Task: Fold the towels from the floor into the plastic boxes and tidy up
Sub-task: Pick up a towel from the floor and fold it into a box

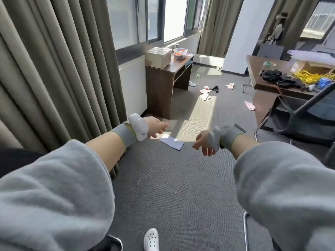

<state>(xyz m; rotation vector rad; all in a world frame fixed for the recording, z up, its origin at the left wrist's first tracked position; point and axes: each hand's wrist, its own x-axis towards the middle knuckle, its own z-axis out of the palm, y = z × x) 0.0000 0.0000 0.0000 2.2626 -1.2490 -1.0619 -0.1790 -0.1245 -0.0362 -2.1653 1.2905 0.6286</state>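
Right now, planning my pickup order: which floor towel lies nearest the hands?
The white towel seen between the left hand and right hand; the pinkish ones lie far up the room.

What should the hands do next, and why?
Probably reach down and pick up the white towel lying flat on the carpet just ahead. Both the left hand and right hand are empty, and it looks the nearest towel.
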